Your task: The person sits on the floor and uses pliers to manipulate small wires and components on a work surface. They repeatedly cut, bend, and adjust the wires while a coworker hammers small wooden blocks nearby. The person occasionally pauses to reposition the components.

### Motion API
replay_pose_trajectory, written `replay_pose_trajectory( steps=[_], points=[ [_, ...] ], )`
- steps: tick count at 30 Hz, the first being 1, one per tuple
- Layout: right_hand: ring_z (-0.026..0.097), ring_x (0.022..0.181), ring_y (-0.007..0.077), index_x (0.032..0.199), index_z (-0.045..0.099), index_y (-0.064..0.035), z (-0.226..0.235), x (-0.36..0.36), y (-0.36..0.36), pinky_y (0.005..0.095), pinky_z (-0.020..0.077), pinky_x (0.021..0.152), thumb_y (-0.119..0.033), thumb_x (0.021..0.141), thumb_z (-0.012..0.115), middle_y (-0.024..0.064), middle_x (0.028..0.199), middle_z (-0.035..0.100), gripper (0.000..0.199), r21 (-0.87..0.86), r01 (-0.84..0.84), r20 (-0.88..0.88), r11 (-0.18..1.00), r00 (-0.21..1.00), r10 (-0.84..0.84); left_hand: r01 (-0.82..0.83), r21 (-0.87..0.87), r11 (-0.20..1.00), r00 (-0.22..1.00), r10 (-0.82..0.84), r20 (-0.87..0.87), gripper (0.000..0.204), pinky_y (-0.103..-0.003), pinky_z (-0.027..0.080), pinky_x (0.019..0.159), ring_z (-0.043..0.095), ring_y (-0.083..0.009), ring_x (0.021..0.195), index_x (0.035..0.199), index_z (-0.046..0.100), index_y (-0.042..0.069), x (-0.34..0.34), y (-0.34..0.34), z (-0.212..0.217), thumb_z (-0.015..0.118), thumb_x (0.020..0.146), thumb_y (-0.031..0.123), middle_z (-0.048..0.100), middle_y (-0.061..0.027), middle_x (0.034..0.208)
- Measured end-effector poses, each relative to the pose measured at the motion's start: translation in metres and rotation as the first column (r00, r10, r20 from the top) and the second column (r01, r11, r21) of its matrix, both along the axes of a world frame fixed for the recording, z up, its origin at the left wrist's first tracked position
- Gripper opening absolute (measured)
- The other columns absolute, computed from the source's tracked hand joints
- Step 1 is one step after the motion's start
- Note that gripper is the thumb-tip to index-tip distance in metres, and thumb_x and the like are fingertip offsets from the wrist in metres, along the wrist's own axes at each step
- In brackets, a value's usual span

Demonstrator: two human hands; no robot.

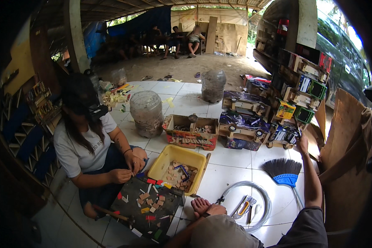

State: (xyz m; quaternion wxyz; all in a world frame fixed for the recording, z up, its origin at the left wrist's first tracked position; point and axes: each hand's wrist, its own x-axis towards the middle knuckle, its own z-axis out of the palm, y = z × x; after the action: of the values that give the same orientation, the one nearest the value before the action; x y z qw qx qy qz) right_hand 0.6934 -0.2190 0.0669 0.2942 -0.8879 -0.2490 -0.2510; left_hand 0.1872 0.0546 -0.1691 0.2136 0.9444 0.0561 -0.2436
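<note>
My right arm reaches far out to the right. My right hand (302, 143) is closed beside the lower end of a stack of wooden toy trucks (286, 133) with printed cardboard sides. A thin dark piece rises from its fingers against the stack, too small to identify. No left hand of mine can be made out. A bare foot (201, 206) and a grey-clothed knee (219, 232) show at the bottom. Next to the foot lie a coil of clear tubing or wire (267, 201), a yellow-and-grey hand tool (244, 207) and a blue broom (286, 177) with black bristles.
Across from me a person (89, 140) in a white shirt works with both hands over a dark board (130, 205) strewn with wood bits. A yellow basin (156, 168), a printed cardboard box (190, 140), plastic containers (146, 113) and more toy trucks (246, 120) stand on the tiles.
</note>
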Motion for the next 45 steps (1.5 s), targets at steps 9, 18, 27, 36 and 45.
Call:
replay_pose_trajectory(
  steps=[9,18,27,36,45],
  points=[
    [0.047,0.062,0.0074,0.086,0.059,-0.0064,0.063,-0.151,0.031,0.027,0.041,0.055,-0.028,0.091,0.064,-0.0032,0.07,0.054,0.023,0.37,-0.213,-0.51,0.904,0.767,0.389,-0.197,-0.66,0.725,0.885,0.421,0.199,0.049,-0.034,0.049,0.086,0.066,-0.0219,0.098,0.13,0.054,0.004,0.031,-0.015,0.076,0.066,0.09,0.03,0.063,-0.0142,0.12],
    [0.047,0.068,0.0081,0.089,0.054,-0.0053,0.057,-0.259,0.115,0.0258,0.0422,0.062,-0.029,0.091,0.067,-0.0018,0.073,0.053,0.027,0.387,-0.454,-0.604,0.802,0.532,0.593,0.429,-0.903,0.013,0.255,0.958,0.135,0.078,-0.048,0.047,0.099,0.045,-0.0311,0.13,0.152,0.001,0.011,-0.019,0.025,0.254,0.054,0.098,0.027,0.032,-0.0207,0.149],
    [0.056,0.082,0.0121,0.1,0.067,-0.0036,0.026,-0.323,0.115,0.0288,0.0464,0.077,-0.03,0.09,0.068,0.0023,0.089,0.064,0.028,0.238,-0.595,-0.892,0.768,0.179,0.415,0.513,-0.858,-0.021,-0.318,0.924,-0.212,0.041,-0.038,0.058,0.071,0.062,-0.0166,0.075,0.134,0.039,0.014,-0.12,0.011,0.295,0.051,0.1,0.034,0.055,-0.0075,0.11],
    [0.055,0.097,0.0141,0.115,0.065,-0.0051,0.049,-0.331,0.177,0.0305,0.0435,0.09,-0.04,0.093,0.063,0.0054,0.104,0.067,0.041,-0.061,-0.942,-0.975,0.331,0.127,0.184,0.138,-0.985,0.106,-0.575,0.818,0.008,0.069,-0.018,0.027,0.041,0.03,-0.0034,0.049,0.141,0.036,0.015,-0.191,0.012,0.278,0.026,0.096,0.066,0.045,0.0008,0.077],
    [0.052,0.102,0.0154,0.123,0.063,-0.0119,0.122,-0.386,0.268,0.0327,0.0403,0.095,-0.046,0.097,0.053,0.0037,0.107,0.063,0.044,0.022,-0.998,-0.956,-0.055,-0.037,0.291,-0.089,-0.995,-0.042,-0.496,0.868,0.008,0.044,-0.019,0.023,0.04,0.029,-0.0019,0.05,0.105,0.06,0.005,-0.209,-0.004,0.269,0.037,0.102,0.042,0.035,0.0056,0.064]
  ],
)
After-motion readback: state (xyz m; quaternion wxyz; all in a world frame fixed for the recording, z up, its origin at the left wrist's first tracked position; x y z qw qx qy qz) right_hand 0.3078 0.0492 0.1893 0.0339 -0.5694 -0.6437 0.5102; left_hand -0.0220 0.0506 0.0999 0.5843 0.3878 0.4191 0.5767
